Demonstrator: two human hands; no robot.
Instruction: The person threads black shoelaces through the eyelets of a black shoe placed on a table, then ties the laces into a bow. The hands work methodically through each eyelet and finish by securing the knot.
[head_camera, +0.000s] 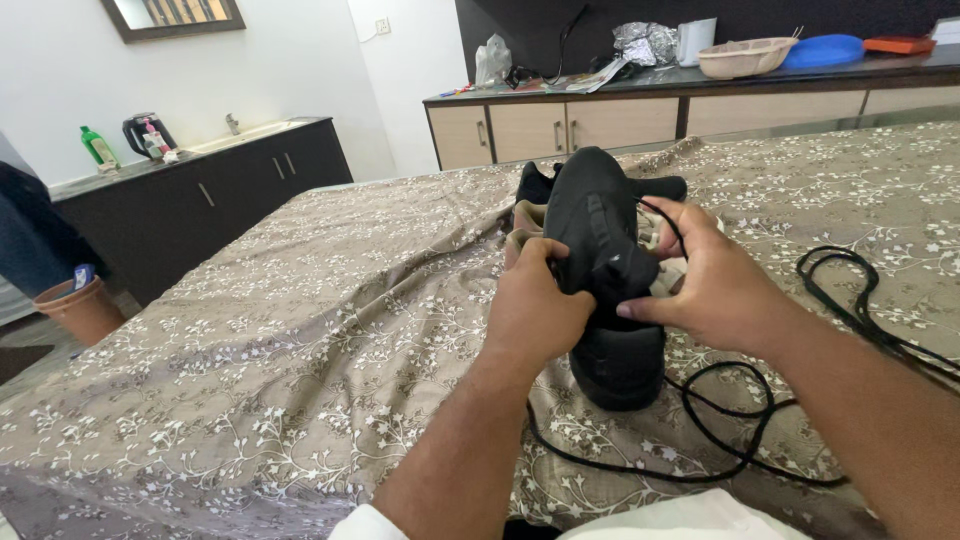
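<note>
Head view showed a loose black lace (700, 440) trailing nearest over the patterned bed (300, 350). Above it the left hand (535, 310) and right hand (710, 285) closed around a black shoe (600, 230), propped heel-down, likely to steady it for lacing; beyond lay a second shoe (535, 185) and a cluttered bench (700, 85).

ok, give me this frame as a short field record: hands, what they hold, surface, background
left hand: grips black shoe from its left side
right hand: grips shoe from the right, a strand of the lace by its fingers
shoe: held up, one end resting on bed
lace: black, loose, looping over bed to the right
second shoe: lies behind, partly hidden
bed: brown floral cover
background: dark sink cabinet left, cluttered counter behind
</note>
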